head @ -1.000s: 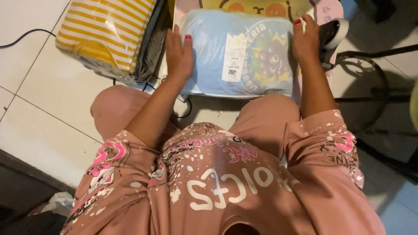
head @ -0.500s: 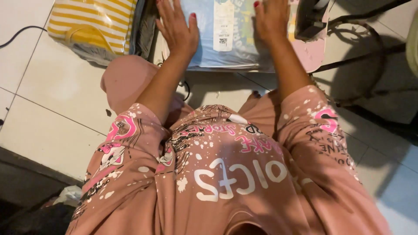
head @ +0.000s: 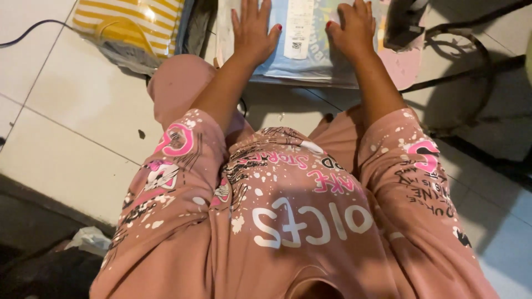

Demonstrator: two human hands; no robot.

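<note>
A light blue folded garment in a clear plastic bag lies on a low surface in front of my knees, with a white label on top. My left hand lies flat on its left part, fingers spread. My right hand presses flat on its right part, fingers together. Neither hand grips anything. I wear pink printed clothes that fill the lower half of the view.
A yellow-and-white striped package in plastic lies at the upper left on the white tiled floor. A black cable runs at far left. A dark metal frame and a dark object stand at the right.
The view has tilted down, so the bagged garment now sits at the top edge. Both hands have slid closer together on it, staying flat.
</note>
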